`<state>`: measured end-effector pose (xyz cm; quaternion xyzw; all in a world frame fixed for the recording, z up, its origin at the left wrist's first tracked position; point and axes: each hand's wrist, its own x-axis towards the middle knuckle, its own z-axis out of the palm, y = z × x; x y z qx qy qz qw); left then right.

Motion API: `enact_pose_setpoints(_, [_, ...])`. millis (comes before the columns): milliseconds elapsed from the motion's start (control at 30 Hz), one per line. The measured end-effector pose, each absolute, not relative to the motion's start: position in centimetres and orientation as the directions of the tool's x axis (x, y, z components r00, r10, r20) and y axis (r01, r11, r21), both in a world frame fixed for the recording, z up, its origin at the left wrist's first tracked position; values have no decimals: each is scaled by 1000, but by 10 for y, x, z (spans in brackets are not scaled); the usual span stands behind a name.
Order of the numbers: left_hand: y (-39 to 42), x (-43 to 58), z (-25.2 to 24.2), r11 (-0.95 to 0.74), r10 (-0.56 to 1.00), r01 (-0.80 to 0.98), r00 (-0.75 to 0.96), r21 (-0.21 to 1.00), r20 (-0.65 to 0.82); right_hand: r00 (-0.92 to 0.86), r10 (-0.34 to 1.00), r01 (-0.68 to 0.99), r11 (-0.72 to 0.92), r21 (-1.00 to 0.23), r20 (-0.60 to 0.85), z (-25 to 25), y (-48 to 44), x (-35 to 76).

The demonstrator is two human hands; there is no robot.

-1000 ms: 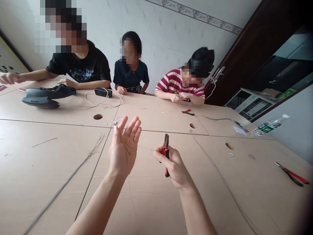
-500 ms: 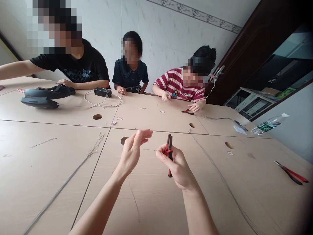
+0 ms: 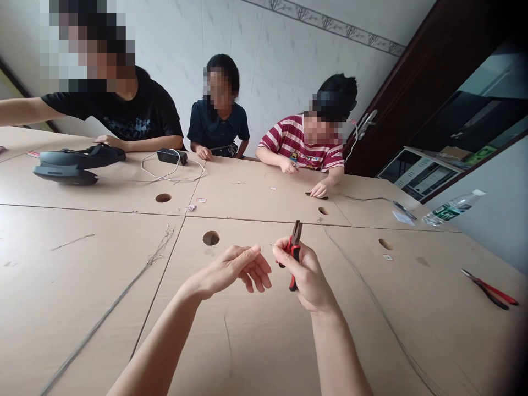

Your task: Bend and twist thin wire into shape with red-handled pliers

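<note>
My right hand (image 3: pixel 307 278) is closed round the red and black handles of a pair of pliers (image 3: pixel 294 248), jaws pointing up and away, held above the tan table (image 3: pixel 268 330). My left hand (image 3: pixel 235 269) hovers just left of it, thumb and forefinger pinched together near a thin wire (image 3: pixel 270 246) that runs toward the pliers' jaws. The other fingers of that hand curl loosely downward. Whether the pinch grips the wire I cannot make out.
Three people sit along the far side of the table. A second pair of red pliers (image 3: pixel 490 287) lies at the right, a water bottle (image 3: pixel 449 209) beyond it. Long wires (image 3: pixel 107 313) lie on the left, a black headset (image 3: pixel 74 162) and charger (image 3: pixel 171 156) at the back.
My left hand went from open palm raised to a pinch lowered beside the pliers. My right hand moved slightly right and up with the pliers. The person in stripes reached toward pliers on the table.
</note>
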<state>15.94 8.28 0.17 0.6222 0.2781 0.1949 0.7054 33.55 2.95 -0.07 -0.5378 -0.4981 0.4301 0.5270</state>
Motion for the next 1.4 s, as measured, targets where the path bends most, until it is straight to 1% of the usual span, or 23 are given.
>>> enact_pose_setpoints(167, [85,151,1,197,487,160,840,967,-238,128,991,25,40,-999,43,-3,29,338])
enact_pose_setpoints(267, [85,153,-2,286,330,155,911,946,-249,125,990,-6,59,-998,58,-6,31,337])
enact_pose_setpoints(367, [85,160,-9,452,132,75,980,889,-150,117,991,-17,67,-998,64,-8,33,333])
enact_pose_setpoints(467, [84,170,-20,587,10,27,999,809,-41,116,991,-19,70,-997,67,-10,35,331])
enact_pose_setpoints(567, [82,178,-32,631,-49,28,999,776,4,134,988,-16,80,-997,77,-9,35,330])
enact_pose_setpoints(733, [70,182,-35,628,-84,-12,993,778,84,139,988,-21,75,-997,71,-10,36,330])
enact_pose_setpoints(800, [63,179,-27,636,-42,-80,989,767,139,132,989,-18,67,-998,64,-9,36,328])
enact_pose_setpoints(833, [61,178,-22,642,12,-137,986,755,168,127,990,-14,59,-998,57,-9,35,328])
enact_pose_setpoints(900, [57,173,-10,647,196,-298,955,702,224,116,993,-6,21,-1000,20,-8,34,326])
enact_pose_setpoints(967, [56,169,2,621,414,-472,875,625,250,100,995,-9,-18,-1000,-19,-8,33,326])
enact_pose_setpoints(1067, [60,162,17,545,652,-651,725,529,220,98,995,-25,12,-1000,10,-10,34,326])
enact_pose_setpoints(1133, [65,158,23,470,768,-723,618,507,169,110,992,-22,55,-998,53,-12,35,326])
enact_pose_setpoints(1233, [72,157,25,312,893,-798,432,516,128,114,992,-9,63,-998,61,-12,35,325])
enact_pose_setpoints(1333, [75,161,24,157,948,-823,280,545,150,112,992,27,59,-998,61,-10,34,322])
enact_pose_setpoints(1400, [74,164,22,91,967,-820,209,565,147,97,993,47,68,-997,72,-9,32,319])
